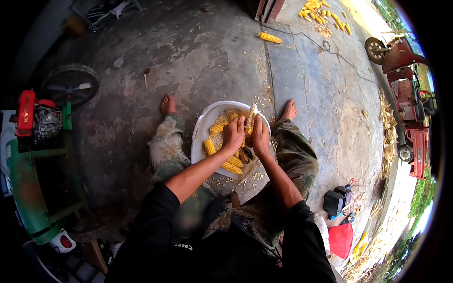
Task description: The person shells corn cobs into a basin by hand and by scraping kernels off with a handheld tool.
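Between my knees stands a round white basin point(200, 127) with several yellow corn cobs point(232, 167) and loose kernels in it. Above the basin, my left hand point(234, 134) and my right hand point(260, 137) are close together, both closed on one upright corn cob point(251, 118). The upper end of that cob looks pale and stripped, while yellow kernels show lower down. Dark husk-like pieces lie in the basin just below my hands. My fingertips are partly hidden.
A single cob point(270, 37) lies on the concrete floor ahead, and a pile of cobs point(317, 12) is at the top right. Green machinery with a red engine point(28, 113) stands left. A red vehicle point(406, 99), black box point(333, 203) and red bag point(340, 239) are right.
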Tool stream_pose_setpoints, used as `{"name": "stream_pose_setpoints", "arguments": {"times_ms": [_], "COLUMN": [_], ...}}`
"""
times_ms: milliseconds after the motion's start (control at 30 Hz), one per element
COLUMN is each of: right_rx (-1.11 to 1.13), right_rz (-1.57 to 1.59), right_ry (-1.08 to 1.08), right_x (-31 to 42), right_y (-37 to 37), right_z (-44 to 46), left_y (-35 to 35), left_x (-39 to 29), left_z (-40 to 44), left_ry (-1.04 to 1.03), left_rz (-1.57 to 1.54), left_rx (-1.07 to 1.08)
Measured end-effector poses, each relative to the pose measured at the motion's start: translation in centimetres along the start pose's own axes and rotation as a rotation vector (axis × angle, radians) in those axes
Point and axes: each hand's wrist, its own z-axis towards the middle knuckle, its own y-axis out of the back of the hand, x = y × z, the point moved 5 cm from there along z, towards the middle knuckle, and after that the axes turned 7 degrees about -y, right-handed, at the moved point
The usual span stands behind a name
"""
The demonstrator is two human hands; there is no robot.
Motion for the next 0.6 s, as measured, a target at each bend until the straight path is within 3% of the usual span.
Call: {"name": "stream_pose_setpoints", "arguments": {"times_ms": [100,233,300,600], "right_rx": [0.047,0.013,-0.055,-0.08], "right_rz": [0.096,0.053,0.016,-0.149], "right_ry": [-0.143,-0.118,0.018,0.08], "right_x": [-0.7,-2.3,-2.0,-3.0], "right_y": [0.1,0.0,0.0,0.0], "right_z": [0.1,1.0,1.1,1.6], "left_y": [0.2,-0.8,-1.4,-1.4], "left_x": [-0.8,-1.9,-1.3,-0.7], "left_z": [0.0,-1.0,-1.0,-1.1], "left_ry": [0.064,0.058,-0.099,-0.222], "left_rz": [-0.085,-0.235,-0.046,0.07], "left_rx": [0.08,0.095,0.142,0.106]}}
